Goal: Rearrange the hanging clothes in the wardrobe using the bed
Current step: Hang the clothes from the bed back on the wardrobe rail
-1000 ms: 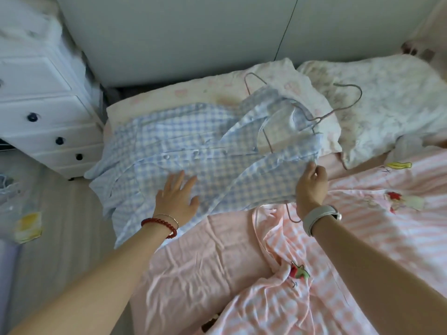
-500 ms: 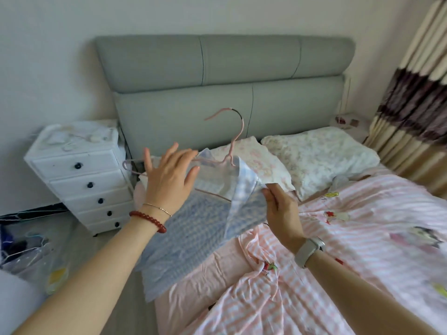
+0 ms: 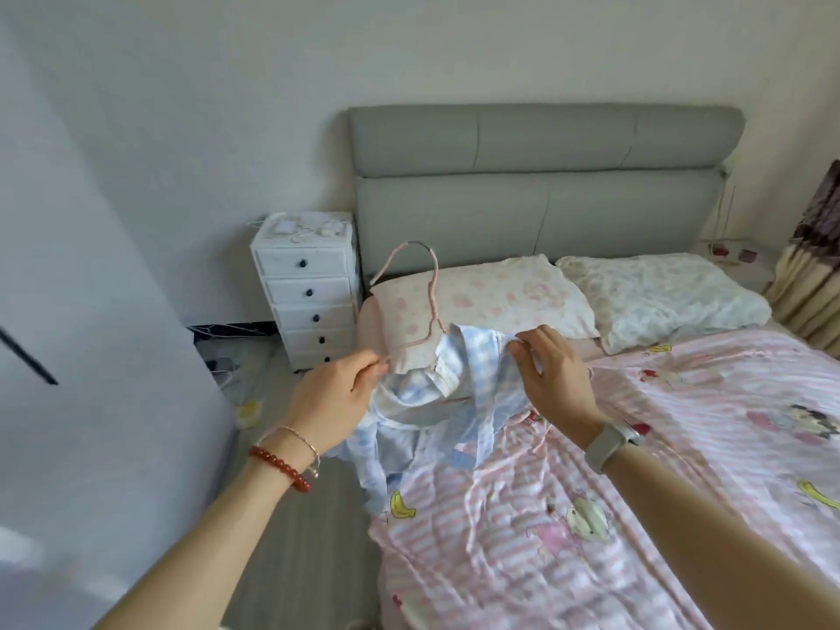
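The hanger's (image 3: 427, 306) right arm lay hidden inside the shirt (image 3: 436, 402), so only its hook and left arm showed. The left hand (image 3: 334, 393) covered the tip of that left arm, and its fingertips were tucked out of sight. The right hand's (image 3: 552, 379) grip point on the shirt was hard to make out. The shirt's lower part was bunched, its sleeves impossible to tell apart. Items on the drawers (image 3: 304, 288) were too small to identify. The curtain (image 3: 813, 275) and the quilt (image 3: 636, 493) were cut off by the right edge, both forearms by the bottom edge.
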